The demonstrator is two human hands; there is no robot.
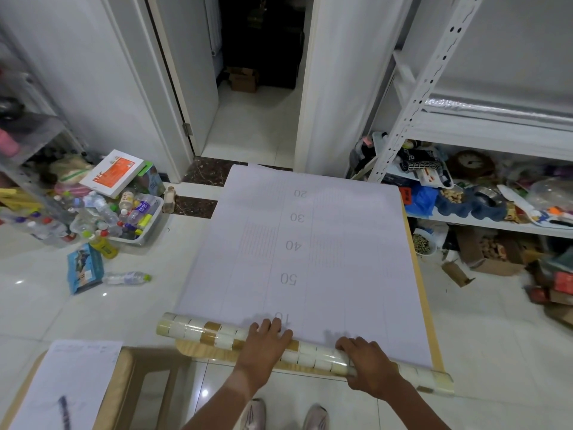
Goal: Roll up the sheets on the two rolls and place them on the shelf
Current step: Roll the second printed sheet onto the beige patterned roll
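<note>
Head view: a person bends over a pale wooden table [424,293] on a white tiled floor, both hands on a glossy roll patterned with cream and gold tiles [198,332] that lies across the table's near edge. The left hand [266,342] rests on top of the roll near its middle, fingers curved over it and fingertips touching the sheet. The right hand [367,363] grips the roll further right, fingers curled over its top. From the roll a white backing sheet printed with a grid and the numbers 20 to 50 [310,243] stretches flat along the table toward a dark doorway [260,41]. A second white sheet [65,386] lies on another wooden surface at lower left. A white metal shelf unit [434,66] stands to the right, its lower shelves crowded with clutter. At left, a white basket of plastic bottles [148,225] sits on the floor beside an orange and white box [113,173].
</note>
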